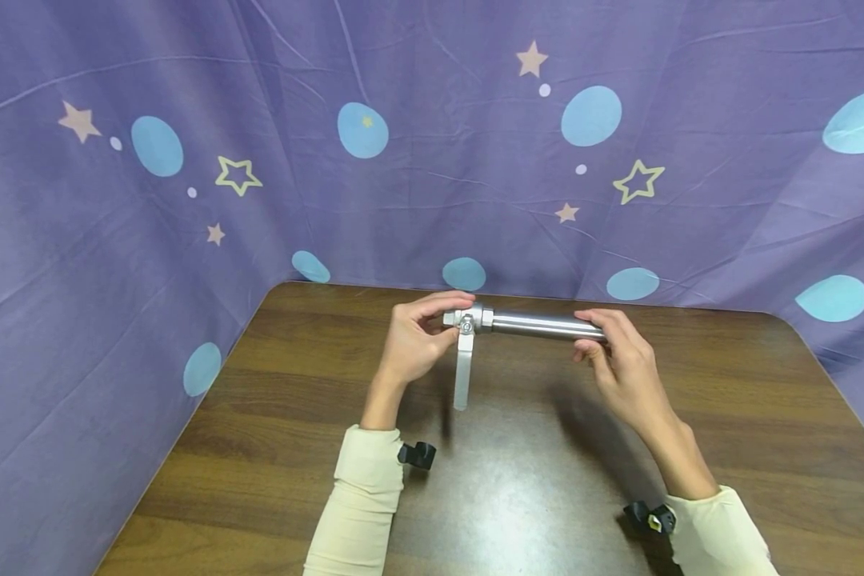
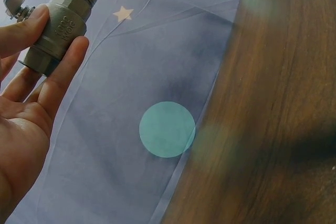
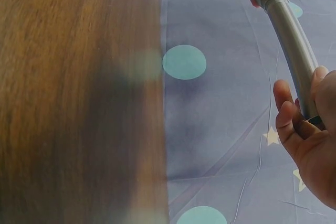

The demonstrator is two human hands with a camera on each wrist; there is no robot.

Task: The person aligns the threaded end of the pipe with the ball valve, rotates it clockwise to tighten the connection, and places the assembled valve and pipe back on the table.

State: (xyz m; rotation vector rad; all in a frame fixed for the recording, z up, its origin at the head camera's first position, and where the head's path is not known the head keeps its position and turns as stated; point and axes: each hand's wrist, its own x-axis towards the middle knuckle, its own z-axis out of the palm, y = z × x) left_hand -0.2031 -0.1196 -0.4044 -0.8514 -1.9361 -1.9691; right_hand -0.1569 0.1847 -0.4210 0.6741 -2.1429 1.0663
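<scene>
A metal ball valve with a flat lever handle is joined to a shiny steel pipe, and the two are held up level above the table. My left hand grips the valve body between thumb and fingers. Raised lettering shows on the valve body in the left wrist view. At the pipe's other end, my right hand holds it with thumb and fingers curled round. The right wrist view shows the pipe running from one hand to the other. The lever points toward me.
Below the hands lies a brown wooden table with rounded far corners. A purple curtain with stars and blue spots hangs along the back and sides. Black mounts sit at the left cuff and right cuff.
</scene>
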